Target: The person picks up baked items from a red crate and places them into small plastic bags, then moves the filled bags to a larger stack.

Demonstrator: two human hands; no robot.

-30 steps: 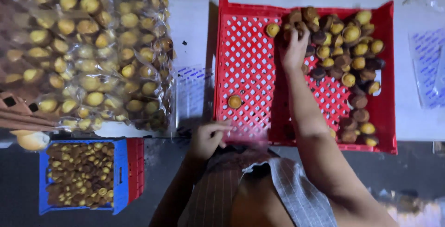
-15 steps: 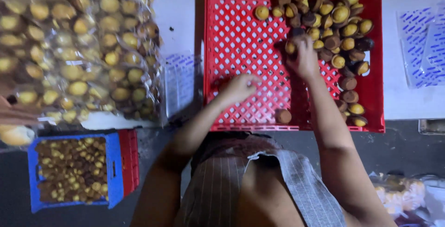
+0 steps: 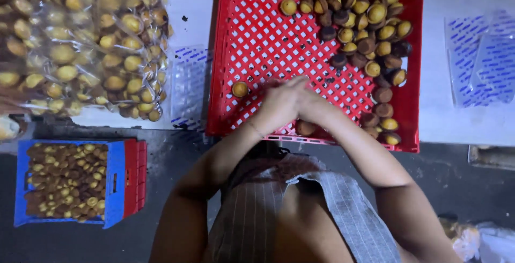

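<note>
Left hand (image 3: 276, 104) and right hand (image 3: 316, 107) pressed together over red perforated crate (image 3: 257, 43). Whether they hold anything, can't tell. Small round cakes (image 3: 365, 32) piled far right.

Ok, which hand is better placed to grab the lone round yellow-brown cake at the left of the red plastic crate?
Left, probably. The left hand sits on the side of the lone round yellow-brown cake, with red plastic crate floor between; the right hand lies beyond it, nearer the pile of cakes.

White table (image 3: 429, 118): red crate (image 3: 257, 53), bagged cakes (image 3: 80, 43), empty bags (image 3: 477, 59).
</note>
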